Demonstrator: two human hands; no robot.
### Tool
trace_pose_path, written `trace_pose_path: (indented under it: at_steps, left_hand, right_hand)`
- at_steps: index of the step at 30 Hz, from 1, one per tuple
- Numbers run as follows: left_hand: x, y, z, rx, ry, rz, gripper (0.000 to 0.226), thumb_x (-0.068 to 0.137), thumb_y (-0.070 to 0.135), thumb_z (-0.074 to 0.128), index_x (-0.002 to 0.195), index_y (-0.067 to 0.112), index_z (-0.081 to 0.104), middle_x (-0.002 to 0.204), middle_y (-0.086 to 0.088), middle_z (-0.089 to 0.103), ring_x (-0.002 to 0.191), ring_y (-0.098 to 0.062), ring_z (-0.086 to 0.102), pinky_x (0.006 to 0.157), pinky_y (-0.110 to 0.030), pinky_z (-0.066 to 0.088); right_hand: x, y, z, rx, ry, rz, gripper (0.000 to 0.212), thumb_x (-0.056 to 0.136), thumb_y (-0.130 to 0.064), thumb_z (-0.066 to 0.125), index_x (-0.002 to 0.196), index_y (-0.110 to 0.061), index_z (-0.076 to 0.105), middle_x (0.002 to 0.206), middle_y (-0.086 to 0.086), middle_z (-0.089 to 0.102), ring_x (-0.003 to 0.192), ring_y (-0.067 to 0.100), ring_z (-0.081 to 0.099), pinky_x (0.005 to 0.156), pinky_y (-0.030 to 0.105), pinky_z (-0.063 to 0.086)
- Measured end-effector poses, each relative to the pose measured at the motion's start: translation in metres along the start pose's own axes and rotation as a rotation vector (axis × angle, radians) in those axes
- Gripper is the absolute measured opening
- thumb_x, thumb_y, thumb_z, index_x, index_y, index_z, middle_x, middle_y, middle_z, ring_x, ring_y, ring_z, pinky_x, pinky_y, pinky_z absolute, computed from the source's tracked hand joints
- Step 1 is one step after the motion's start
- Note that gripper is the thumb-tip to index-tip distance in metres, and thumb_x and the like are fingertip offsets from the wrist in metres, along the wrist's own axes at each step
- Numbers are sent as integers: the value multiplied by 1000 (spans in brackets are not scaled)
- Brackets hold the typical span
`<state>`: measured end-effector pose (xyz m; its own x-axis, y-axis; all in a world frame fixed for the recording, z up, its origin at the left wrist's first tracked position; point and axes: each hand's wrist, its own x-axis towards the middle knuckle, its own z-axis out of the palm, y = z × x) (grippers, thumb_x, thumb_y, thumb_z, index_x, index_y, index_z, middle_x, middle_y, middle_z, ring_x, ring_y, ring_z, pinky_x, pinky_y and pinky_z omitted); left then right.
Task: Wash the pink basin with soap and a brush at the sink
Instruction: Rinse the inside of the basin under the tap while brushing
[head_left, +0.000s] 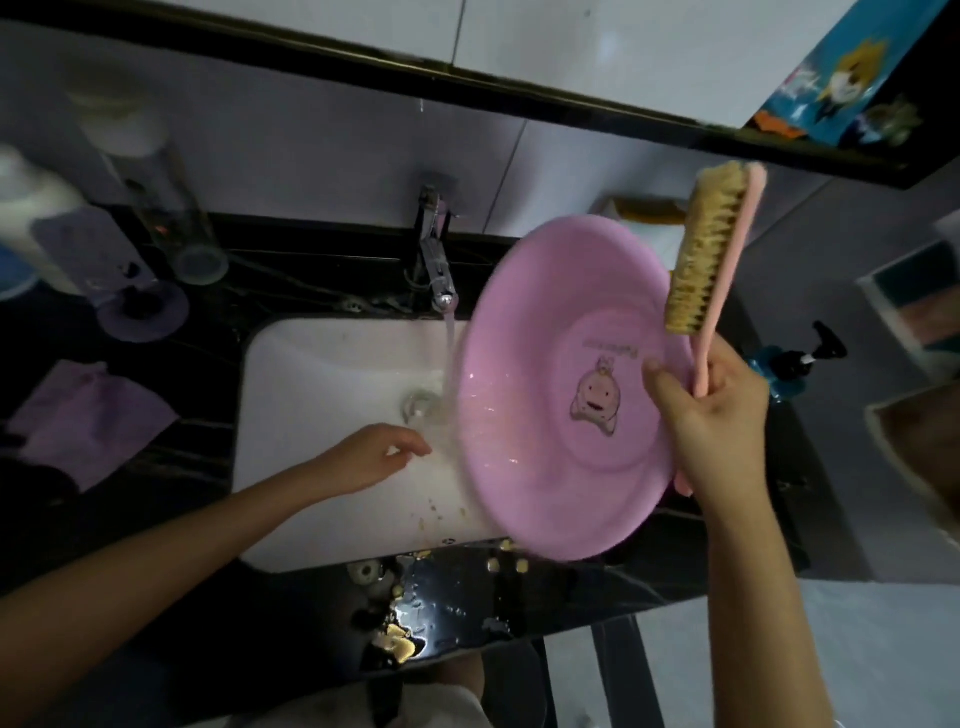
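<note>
Left forearm reaches in from lower left. Left hand (382, 457) hangs over the sink (311, 364), fingers loosely curled, holding nothing, tips near the stream (449, 353) and just beside the pink basin (545, 338). Tap (439, 270) running; water strikes the basin's left rim. Basin stands tilted on edge over the sink's right side, inside facing the camera. Right hand (711, 415) grips the brush (701, 249) by its handle, thumb laid on the basin's inner wall; bristles raised, clear of the plastic. Pump bottle (795, 364) further right on the counter (597, 597). Progress, my reading: wetting only. No suds visible. 3 steps look outstanding: soaping, scrubbing, rinsing.
</note>
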<state>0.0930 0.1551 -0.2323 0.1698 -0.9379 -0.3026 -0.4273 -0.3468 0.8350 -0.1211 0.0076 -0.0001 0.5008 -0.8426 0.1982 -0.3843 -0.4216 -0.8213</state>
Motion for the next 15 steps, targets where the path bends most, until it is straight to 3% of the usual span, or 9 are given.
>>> trace_pose_path:
  at_steps: [3, 7, 10, 13, 15]
  left_hand:
    - [0, -3, -1, -20, 27, -19, 25, 94, 3, 49, 112, 10, 66, 114, -1, 64, 106, -7, 56, 80, 3, 34]
    - [1, 7, 3, -77, 57, -10, 24, 93, 3, 51, 107, 16, 65, 109, 4, 62, 108, -10, 57, 80, 3, 35]
    - [2, 15, 5, -79, 70, -10, 26, 94, 5, 50, 108, 22, 63, 114, 5, 57, 109, -5, 50, 82, -5, 34]
    - [-4, 18, 12, -89, 71, -25, 27, 94, 7, 49, 113, 24, 60, 124, 2, 54, 114, -6, 48, 90, -11, 31]
    - [-9, 20, 20, -56, 94, -8, 30, 94, 7, 50, 121, 19, 58, 131, -2, 52, 121, -11, 47, 95, -12, 29]
  right_hand:
    - [2, -7, -3, -178, -31, -157, 48, 85, 2, 59, 132, -6, 53, 91, -8, 64, 71, -1, 61, 62, 12, 48]
    - [-1, -12, -5, -449, -71, -336, 59, 82, -3, 59, 139, -9, 45, 96, 11, 69, 69, 20, 64, 54, 29, 50]
    - [-8, -11, 1, -543, -57, -445, 59, 78, -9, 57, 136, -5, 47, 86, 15, 70, 61, 20, 61, 51, 20, 42]
    - [-19, 2, 8, -463, -58, -380, 59, 79, -11, 56, 137, -8, 45, 90, 12, 70, 65, 13, 59, 56, 3, 40]
    - [-27, 10, 11, -391, -35, -288, 60, 80, -9, 58, 139, -7, 44, 94, 11, 69, 67, 11, 59, 56, 3, 44]
